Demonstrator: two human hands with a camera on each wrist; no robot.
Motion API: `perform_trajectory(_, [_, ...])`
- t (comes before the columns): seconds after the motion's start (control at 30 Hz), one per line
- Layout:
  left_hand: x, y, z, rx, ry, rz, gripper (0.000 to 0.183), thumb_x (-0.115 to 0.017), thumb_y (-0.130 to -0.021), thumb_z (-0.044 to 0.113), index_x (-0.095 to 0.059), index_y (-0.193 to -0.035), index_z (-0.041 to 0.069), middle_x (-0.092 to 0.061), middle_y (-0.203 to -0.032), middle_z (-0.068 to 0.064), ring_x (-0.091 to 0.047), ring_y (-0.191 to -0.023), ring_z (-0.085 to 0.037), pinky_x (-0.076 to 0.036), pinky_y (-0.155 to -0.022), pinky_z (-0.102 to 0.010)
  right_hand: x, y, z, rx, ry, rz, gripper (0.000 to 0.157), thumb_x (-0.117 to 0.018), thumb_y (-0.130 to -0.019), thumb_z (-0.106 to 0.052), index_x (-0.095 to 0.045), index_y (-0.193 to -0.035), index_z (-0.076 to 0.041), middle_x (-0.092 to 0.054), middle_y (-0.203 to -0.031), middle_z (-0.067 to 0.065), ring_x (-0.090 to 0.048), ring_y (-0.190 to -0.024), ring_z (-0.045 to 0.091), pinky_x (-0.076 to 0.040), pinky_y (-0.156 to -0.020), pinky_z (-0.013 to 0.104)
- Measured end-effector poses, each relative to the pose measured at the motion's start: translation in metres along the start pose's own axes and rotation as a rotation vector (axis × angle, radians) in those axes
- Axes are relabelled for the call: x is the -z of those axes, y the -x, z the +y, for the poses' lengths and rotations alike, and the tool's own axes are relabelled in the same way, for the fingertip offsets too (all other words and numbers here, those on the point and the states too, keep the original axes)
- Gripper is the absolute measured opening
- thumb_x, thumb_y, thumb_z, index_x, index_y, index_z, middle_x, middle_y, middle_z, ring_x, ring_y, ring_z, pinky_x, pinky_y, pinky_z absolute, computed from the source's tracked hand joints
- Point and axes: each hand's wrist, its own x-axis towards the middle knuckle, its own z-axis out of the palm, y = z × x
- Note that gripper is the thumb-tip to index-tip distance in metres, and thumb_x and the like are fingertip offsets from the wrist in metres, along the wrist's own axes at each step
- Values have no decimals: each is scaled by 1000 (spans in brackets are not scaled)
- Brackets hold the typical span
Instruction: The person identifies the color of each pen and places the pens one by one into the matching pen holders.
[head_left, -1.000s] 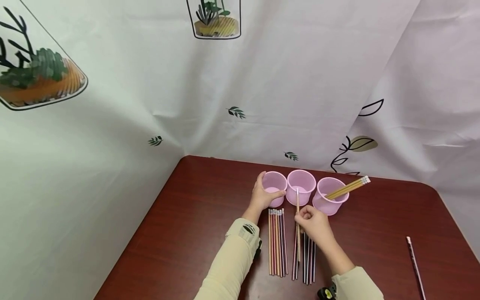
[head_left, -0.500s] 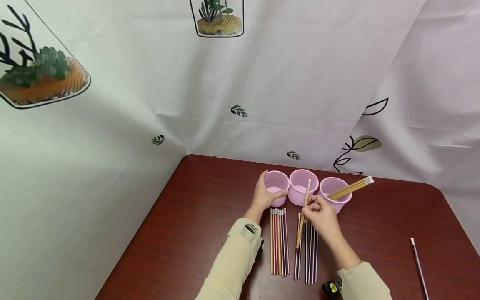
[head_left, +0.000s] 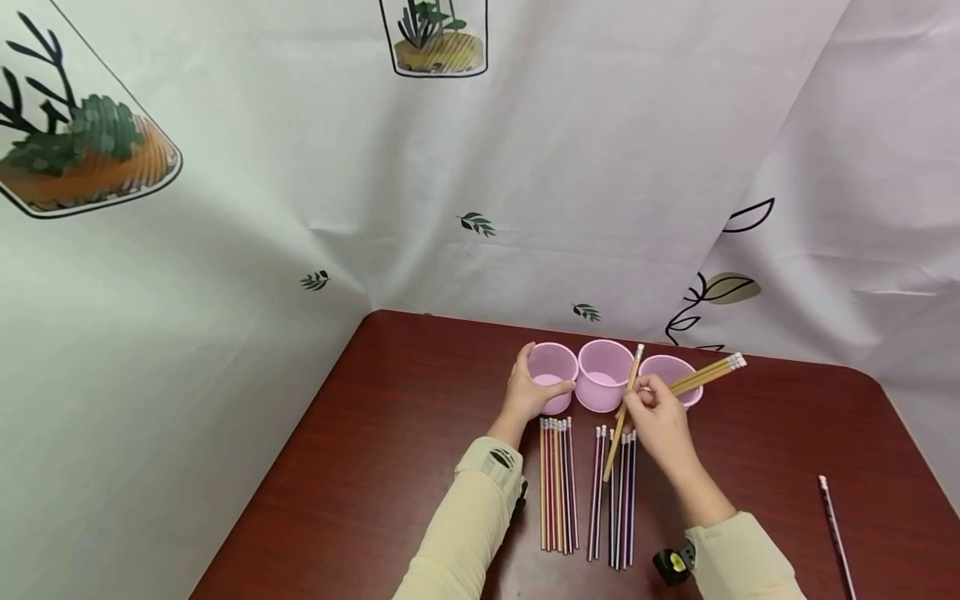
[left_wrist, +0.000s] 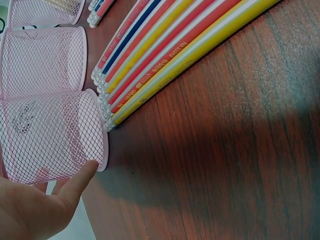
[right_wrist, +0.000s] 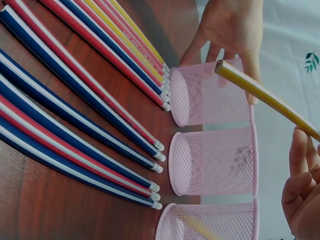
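My left hand point(head_left: 525, 396) grips the leftmost pink mesh pencil cup point(left_wrist: 50, 135), its thumb on the near side and its other fingers round the far side. Between thumb and fingers of my right hand point(head_left: 663, 429) is a yellow pencil point(right_wrist: 270, 100), tilted, with its white eraser end up. That hand is in front of the rightmost pink cup point(head_left: 663, 360) and hides part of it. Several yellow pencils point(head_left: 705, 377) lean out of this cup to the right. The middle pink cup point(right_wrist: 212, 162) stands between the other two; no pencils show inside it.
In front of the left cup lies a row of red, yellow and blue pencils point(head_left: 557, 492). A second group of blue and red pencils point(head_left: 622, 508) lies to its right. One lone dark pencil point(head_left: 836, 533) rests far right on the brown table point(head_left: 360, 467). Patterned white cloth point(head_left: 375, 167) hangs behind.
My right hand has raised the yellow pencil and carried it rightward, from in front of the middle cup to the right cup. My left hand stays on the left cup.
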Motion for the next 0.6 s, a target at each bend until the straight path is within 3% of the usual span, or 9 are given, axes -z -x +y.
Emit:
perform_trajectory(0.17, [0, 0, 0, 0, -3, 1, 98, -88, -60, 25, -33, -141, 19, -43, -135, -13, -44, -120, -30, -37, -98, -42, 4, -4, -4, 44, 0, 22, 7, -52, -90, -5, -52, -89, 2, -59, -58, 2, -52, -41, 18, -40, -41, 23])
perform_trajectory(0.33, [0, 1, 2, 4, -1, -4, 98, -88, -60, 26, -33, -141, 20, -43, -136, -13, -44, -120, -30, -37, -98, -42, 10, -10, -12, 93, -82, 64, 15, -53, -92, -5, -55, -86, 8, -54, -53, -2, -50, -40, 13, -40, -39, 20])
perform_trajectory(0.6, [0, 1, 1, 4, -6, 1, 97, -88, -60, 27, -33, -141, 20, -43, -136, -12, -43, -121, -29, -36, -98, -42, 28, -16, -47, 122, -154, 134, 11, -54, -88, 4, -55, -83, 13, -57, -57, -8, -54, -47, 6, -45, -46, 16])
